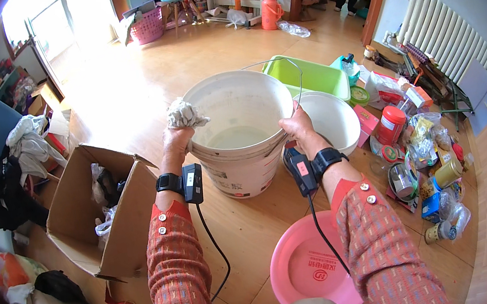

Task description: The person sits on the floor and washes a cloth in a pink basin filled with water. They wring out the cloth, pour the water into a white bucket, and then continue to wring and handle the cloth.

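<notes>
Before me stands a large white plastic bucket (246, 170) with a little cloudy liquid at its bottom and a thin wire handle raised behind the rim. My left hand (177, 139) holds a crumpled greyish-white cloth (185, 114) against the left side of the rim. On the right side, the fingers of my right hand (298, 123) grip the rim near the handle's end. Behind that hand stands a second, smaller white tub (338, 121). A pink plastic basin (288, 263) lies on the floor below my right forearm.
An open cardboard box (73, 215) holding bags stands at the left. Behind the bucket is a green plastic tub (308, 77). Jars, bags and packets crowd the floor at the right, beside a white radiator (447, 32). A red thermos flask (271, 13) stands farther back; a person is in the doorway.
</notes>
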`<action>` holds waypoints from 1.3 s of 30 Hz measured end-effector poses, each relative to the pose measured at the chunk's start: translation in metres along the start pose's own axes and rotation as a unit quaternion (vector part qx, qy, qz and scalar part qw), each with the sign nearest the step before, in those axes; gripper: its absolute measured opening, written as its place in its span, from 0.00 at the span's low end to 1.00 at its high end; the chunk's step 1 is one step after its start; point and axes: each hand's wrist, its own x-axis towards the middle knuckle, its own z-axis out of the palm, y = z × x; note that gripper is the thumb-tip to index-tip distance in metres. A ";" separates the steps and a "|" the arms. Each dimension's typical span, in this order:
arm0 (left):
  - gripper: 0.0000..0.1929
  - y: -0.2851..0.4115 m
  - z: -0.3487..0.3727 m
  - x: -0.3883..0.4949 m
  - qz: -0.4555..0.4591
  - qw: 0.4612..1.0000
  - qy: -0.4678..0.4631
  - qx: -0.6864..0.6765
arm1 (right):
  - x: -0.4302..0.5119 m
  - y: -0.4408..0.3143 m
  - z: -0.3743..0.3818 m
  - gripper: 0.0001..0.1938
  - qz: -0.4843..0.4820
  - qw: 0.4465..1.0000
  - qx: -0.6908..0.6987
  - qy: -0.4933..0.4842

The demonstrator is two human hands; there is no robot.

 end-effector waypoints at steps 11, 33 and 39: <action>0.11 0.012 -0.010 -0.098 0.033 0.999 0.032 -0.014 | -0.087 0.031 -0.007 0.42 -0.134 0.980 0.117 0.087; 0.13 0.084 -0.019 -0.085 -0.019 0.958 -0.215 -0.190 | -0.192 0.082 -0.041 0.43 -0.131 0.936 0.327 -0.003; 0.16 0.103 0.001 -0.093 -0.053 0.971 -0.231 -0.021 | -0.206 0.093 -0.044 0.43 -0.113 0.926 0.360 -0.012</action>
